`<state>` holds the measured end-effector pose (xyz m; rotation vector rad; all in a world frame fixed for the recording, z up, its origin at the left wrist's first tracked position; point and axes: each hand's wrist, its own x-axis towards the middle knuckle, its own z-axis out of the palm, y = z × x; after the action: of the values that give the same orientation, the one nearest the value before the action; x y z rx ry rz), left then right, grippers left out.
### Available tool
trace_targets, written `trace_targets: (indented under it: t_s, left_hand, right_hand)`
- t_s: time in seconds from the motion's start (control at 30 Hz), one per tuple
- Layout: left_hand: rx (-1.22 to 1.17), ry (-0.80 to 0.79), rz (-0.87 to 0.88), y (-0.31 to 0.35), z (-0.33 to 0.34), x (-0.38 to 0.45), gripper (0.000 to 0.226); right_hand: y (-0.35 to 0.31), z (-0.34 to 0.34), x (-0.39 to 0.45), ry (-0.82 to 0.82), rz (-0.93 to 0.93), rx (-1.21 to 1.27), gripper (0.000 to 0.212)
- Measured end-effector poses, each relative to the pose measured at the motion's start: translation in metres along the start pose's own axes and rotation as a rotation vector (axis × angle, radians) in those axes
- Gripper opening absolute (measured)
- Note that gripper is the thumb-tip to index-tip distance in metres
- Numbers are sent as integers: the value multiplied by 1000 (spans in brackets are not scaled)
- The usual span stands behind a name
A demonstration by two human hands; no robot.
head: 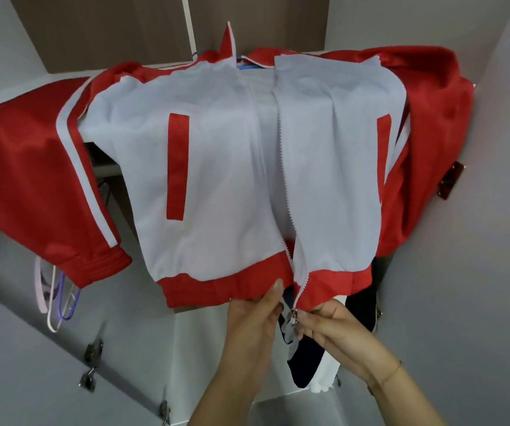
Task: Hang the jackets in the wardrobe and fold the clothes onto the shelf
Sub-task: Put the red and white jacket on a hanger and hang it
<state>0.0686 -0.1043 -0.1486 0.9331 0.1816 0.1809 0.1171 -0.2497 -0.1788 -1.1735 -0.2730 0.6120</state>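
Note:
A red and white track jacket (pixel 226 167) lies spread front-up over the wardrobe shelf (pixel 100 167), its red sleeves hanging off both sides and its hem over the front edge. The zip is undone along its length. My left hand (pixel 255 315) pinches the red hem band on the left side of the zip. My right hand (pixel 324 321) pinches the bottom of the right hem band at the metal zip slider (pixel 293 315).
Pale and purple hangers (pixel 55 299) hang below the left sleeve. A dark and white garment (pixel 312 358) hangs under the jacket behind my right hand. Open wardrobe doors with metal hinges (pixel 92 367) stand at the left and a hinge (pixel 450 179) at the right.

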Motion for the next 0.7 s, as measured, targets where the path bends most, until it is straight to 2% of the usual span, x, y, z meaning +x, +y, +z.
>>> trace_targets:
  t_s: [0.07, 0.17, 0.27, 0.33, 0.43, 0.5, 0.63, 0.7]
  left_hand:
    - [-24, -61, 10, -1, 11, -2, 50]
    - [-147, -53, -54, -1, 19, -2, 33]
    - [-178, -99, -128, 1, 16, -7, 12]
    - [-182, -93, -137, 4, 11, -12, 8]
    - [-93, -111, -67, 9, 6, -20, 22]
    - [-35, -78, -27, 13, 6, -23, 32]
    - [35, -12, 71, 18, 10, -27, 39]
    - [82, 18, 119, 19, 12, -30, 45]
  right_hand:
    - [-6, 2, -12, 12, -27, 1, 26]
    - [-16, 5, -27, 52, -74, 129, 18]
    - [-25, 7, -37, 106, -107, 231, 27]
    - [-28, 13, -42, 126, -118, 156, 31]
    - [-26, 24, -45, 193, -143, 19, 21]
    - [-23, 31, -45, 234, -181, 22, 16]
    - [-22, 46, -45, 302, -247, 167, 32]
    - [-21, 53, -45, 337, -275, 192, 33]
